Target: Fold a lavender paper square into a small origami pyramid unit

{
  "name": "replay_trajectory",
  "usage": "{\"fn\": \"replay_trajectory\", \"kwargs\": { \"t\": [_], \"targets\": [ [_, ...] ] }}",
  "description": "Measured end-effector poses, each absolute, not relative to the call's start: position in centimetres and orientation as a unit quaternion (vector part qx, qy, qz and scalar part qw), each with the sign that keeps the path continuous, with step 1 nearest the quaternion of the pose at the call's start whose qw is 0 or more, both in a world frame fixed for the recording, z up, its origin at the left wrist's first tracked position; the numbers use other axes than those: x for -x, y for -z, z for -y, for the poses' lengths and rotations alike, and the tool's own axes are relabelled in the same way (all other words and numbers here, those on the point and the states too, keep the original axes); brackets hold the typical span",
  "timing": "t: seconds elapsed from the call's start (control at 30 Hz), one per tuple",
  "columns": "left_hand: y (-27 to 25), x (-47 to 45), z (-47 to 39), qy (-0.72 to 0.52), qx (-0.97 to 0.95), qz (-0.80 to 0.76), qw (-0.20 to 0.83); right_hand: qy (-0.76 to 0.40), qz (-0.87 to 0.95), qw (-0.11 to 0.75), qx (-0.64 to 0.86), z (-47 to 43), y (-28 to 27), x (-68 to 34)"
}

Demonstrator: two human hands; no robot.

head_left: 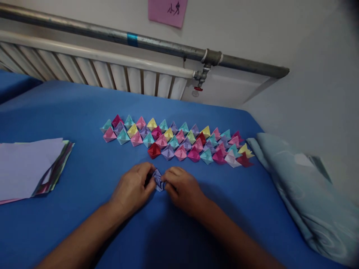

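Between my two hands is a small folded piece of purple paper (158,180), pinched from both sides just above the blue surface. My left hand (135,184) grips its left edge between thumb and fingers. On the other side, the fingertips of my right hand (183,189) close on its right edge. Beyond my hands stand several folded paper boats in rows, in pink, purple, yellow, turquoise and red. A red paper boat (154,150) and a purple paper boat (168,152) are the closest ones to my fingers.
A stack of coloured paper sheets (28,168) lies at the left on the blue surface (84,168). At the right rests a folded pale green cloth (303,194). Along the wall run a white radiator (117,76), a metal pipe (168,46) and a red-handled valve (198,89).
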State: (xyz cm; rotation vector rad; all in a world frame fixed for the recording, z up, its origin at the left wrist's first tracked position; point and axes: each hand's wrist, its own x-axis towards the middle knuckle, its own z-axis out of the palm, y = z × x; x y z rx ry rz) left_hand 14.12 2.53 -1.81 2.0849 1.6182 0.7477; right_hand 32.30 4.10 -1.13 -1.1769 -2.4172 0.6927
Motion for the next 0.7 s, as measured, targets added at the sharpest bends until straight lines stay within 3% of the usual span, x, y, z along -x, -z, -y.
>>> {"fn": "replay_trajectory", "kwargs": {
  "t": [0.4, 0.7],
  "targets": [
    [2.20, -13.88, -2.93, -0.304, -0.722, -0.578, 0.227, -0.223, 0.855, 0.165, 0.439, -3.72, 1.09, -31.79],
    [2.28, -13.77, -3.03, -0.265, -0.764, -0.557, 0.186, -0.216, 0.841, 0.201, 0.454, -4.00, 1.49, -31.66]
  ]
}}
